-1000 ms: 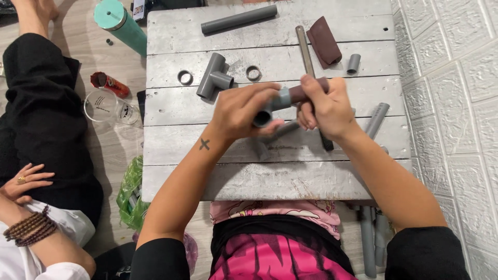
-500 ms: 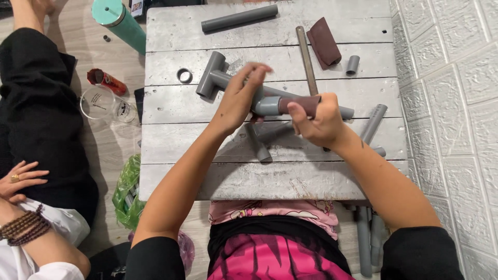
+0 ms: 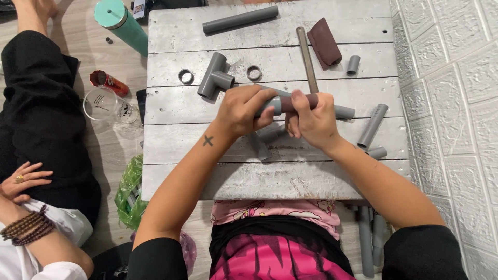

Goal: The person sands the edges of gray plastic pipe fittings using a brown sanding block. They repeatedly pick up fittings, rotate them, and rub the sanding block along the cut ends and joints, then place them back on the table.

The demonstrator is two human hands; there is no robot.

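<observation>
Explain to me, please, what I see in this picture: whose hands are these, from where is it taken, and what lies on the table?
The view comes from a camera on a person's head, looking down at their own bare hands. The left hand grips a grey pipe; the right hand wraps brown sandpaper around it. On the grey wooden table lie a T-shaped fitting, two rings, short pipe pieces, a long pipe, a metal file and folded sandpaper. Another person sits on the left.

One camera sits on the person's head. It looks straight down, close over the table, with a wall on the right.
</observation>
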